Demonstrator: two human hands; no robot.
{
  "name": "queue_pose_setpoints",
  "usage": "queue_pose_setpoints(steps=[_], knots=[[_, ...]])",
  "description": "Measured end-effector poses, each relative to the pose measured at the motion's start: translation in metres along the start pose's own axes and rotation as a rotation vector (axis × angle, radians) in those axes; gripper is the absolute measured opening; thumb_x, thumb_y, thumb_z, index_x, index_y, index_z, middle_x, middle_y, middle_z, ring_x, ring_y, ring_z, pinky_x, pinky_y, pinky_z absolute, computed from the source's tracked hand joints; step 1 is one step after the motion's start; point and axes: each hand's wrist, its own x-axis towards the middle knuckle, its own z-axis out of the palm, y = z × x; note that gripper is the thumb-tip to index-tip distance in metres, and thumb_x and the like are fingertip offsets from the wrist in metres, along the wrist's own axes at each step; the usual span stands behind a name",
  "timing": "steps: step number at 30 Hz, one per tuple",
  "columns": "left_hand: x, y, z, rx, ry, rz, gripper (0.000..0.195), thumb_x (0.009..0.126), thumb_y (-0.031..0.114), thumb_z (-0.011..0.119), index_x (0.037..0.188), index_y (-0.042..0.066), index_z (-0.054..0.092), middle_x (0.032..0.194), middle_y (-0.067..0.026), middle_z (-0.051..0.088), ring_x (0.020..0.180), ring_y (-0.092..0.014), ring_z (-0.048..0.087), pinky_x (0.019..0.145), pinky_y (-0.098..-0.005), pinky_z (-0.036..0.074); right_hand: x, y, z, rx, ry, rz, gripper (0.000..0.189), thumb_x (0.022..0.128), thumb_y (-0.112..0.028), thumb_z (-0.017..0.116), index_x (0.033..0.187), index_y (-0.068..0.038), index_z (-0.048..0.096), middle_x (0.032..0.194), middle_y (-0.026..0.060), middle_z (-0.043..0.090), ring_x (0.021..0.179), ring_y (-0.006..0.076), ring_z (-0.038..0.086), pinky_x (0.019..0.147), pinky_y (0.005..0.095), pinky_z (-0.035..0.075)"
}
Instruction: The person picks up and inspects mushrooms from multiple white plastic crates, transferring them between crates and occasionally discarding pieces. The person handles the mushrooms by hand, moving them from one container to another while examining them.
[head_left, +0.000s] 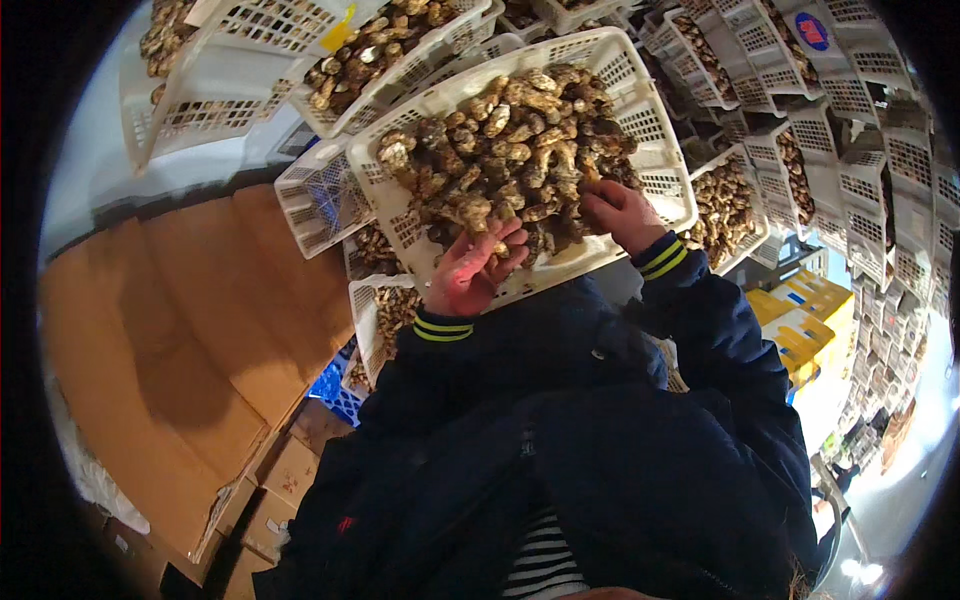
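Note:
A white perforated plastic crate (660, 165) stands before me, heaped with knobbly brown-and-cream mushrooms (517, 142). At its near left edge my left hand (474, 271) is turned partly palm up, its fingers curled around a mushroom (474, 214) with a thick pale stem. My right hand (624, 216) reaches over the near right part of the heap. Its thumb and forefinger are bent together at the mushrooms there, and the fingertips are partly hidden, so I cannot tell whether they grip one.
More mushroom crates (394, 56) stand behind, and one (724, 202) sits at the right. Crates are stacked along the right side. A small white basket (326, 199) adjoins the main crate. Flattened brown cardboard (187, 345) covers the left; yellow-taped boxes (806, 315) stand at right.

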Motion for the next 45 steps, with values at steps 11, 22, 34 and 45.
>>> queue_pose_setpoints(steps=[11,22,34,45], knots=[[0.003,-0.013,-0.004,0.007,-0.167,0.049,0.042,0.096,0.012,0.048,0.136,0.004,0.040,0.136,-0.0132,0.045,0.123,-0.023,0.045,0.102,-0.0369,0.038,-0.029,-0.016,0.061,0.004,-0.352,-0.107,0.039,0.092,-0.036,0.054,0.107,-0.001,0.062,0.082,0.0071,0.066,0.067,0.0123,0.062,0.061,0.0290,0.051],[0.000,0.001,-0.029,0.168,0.152,0.173,0.033,0.096,0.018,0.049,0.126,0.004,0.047,0.118,-0.0091,0.056,0.106,-0.021,0.055,0.093,-0.0337,0.044,-0.014,0.010,0.054,-0.089,-0.008,-0.120,0.056,0.082,-0.038,0.065,0.125,-0.004,0.052,0.099,0.0161,0.066,0.090,0.0220,0.065,0.076,0.0320,0.052],[-0.022,0.064,-0.114,1.128,0.348,0.640,0.038,0.089,0.007,0.052,0.126,0.000,0.045,0.113,-0.0065,0.056,0.100,-0.016,0.054,0.089,-0.0300,0.044,-0.008,0.002,-0.092,-0.188,0.453,-0.094,0.034,0.088,-0.026,0.058,0.113,-0.002,0.060,0.092,0.0071,0.067,0.080,0.0132,0.063,0.072,0.0275,0.050],[-0.014,0.041,-0.102,0.156,0.305,0.364,0.045,0.090,-0.002,0.047,0.134,0.004,0.038,0.121,-0.0131,0.054,0.105,-0.026,0.057,0.088,-0.0396,0.050,0.073,0.070,-0.144,-0.377,0.490,0.091,0.053,0.077,-0.038,0.067,0.114,0.000,0.059,0.090,0.0137,0.067,0.082,0.0222,0.062,0.073,0.0338,0.048]])
